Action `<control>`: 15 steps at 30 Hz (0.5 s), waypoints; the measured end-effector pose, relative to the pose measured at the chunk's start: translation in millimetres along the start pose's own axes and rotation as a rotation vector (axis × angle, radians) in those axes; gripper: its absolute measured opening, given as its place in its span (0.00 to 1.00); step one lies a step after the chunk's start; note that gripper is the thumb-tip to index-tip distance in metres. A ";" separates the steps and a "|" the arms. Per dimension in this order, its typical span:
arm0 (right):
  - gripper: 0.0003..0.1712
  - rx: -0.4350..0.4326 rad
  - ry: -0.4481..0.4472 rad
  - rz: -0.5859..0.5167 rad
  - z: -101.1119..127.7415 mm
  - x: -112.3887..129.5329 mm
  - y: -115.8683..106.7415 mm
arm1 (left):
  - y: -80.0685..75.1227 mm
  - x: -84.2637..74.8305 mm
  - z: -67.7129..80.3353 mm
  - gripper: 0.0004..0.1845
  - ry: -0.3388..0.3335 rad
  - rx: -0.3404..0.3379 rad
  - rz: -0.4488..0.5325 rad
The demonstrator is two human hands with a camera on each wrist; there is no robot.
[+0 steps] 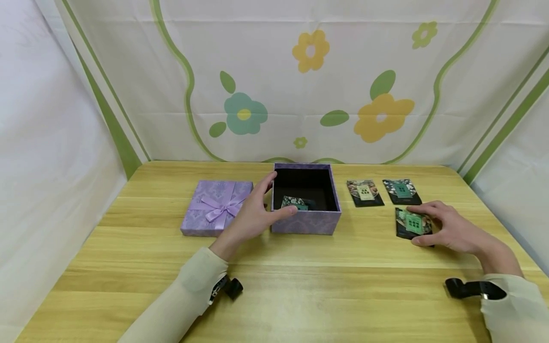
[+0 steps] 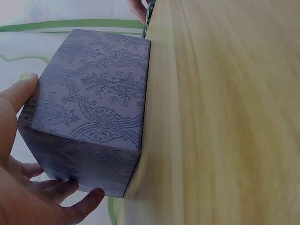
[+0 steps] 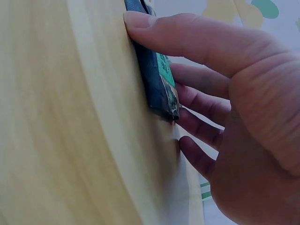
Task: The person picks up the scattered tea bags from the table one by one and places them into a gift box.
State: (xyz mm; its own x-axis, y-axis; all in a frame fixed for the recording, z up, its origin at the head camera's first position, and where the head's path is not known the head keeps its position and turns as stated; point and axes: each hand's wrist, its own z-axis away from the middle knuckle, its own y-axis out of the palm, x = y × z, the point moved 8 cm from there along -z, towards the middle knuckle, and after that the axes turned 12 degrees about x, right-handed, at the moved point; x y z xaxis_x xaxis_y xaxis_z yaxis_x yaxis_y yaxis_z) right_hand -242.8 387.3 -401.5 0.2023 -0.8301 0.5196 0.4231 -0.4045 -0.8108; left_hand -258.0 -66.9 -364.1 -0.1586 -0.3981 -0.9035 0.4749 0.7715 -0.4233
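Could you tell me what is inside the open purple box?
One dark packet with a green label lies inside the purple box on its black lining. The near wall hides the floor's front strip.

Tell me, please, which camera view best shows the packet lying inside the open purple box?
The head view: it looks down into the open purple box, where the packet lies near the left hand. The left wrist view shows only the box's patterned outer walls, so the packet is hidden. The right wrist view does not show it.

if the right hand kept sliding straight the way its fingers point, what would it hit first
Probably the open purple box: the right hand, already on the nearest dark card, points left toward its side, though depth is unclear.
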 end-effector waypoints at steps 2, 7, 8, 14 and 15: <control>0.49 0.001 0.003 0.000 0.0 0.2 -0.3 | -0.2 0.0 -0.5 0.57 -0.002 -0.001 0.001; 0.46 -0.006 -0.001 0.005 0.1 1.6 -1.6 | -0.7 0.4 -1.1 0.57 -0.005 -0.002 -0.003; 0.45 -0.008 0.000 0.012 0.0 1.9 -1.7 | -0.8 0.4 -1.0 0.57 -0.004 -0.003 -0.005; 0.42 -0.020 0.002 0.038 0.0 2.2 -1.5 | -0.1 0.6 -1.2 0.57 0.005 -0.001 -0.011; 0.42 -0.021 0.002 0.035 0.1 2.0 -1.4 | 0.1 0.7 -1.3 0.57 0.006 0.000 -0.011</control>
State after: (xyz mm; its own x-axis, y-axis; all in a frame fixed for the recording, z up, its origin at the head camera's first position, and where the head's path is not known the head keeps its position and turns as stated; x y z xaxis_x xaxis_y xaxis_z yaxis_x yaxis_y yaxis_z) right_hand -243.0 386.2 -399.3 0.2146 -0.8447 0.4904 0.3969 -0.3834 -0.8339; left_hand -259.2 -66.5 -364.8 -0.1693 -0.4032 -0.8993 0.4728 0.7674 -0.4331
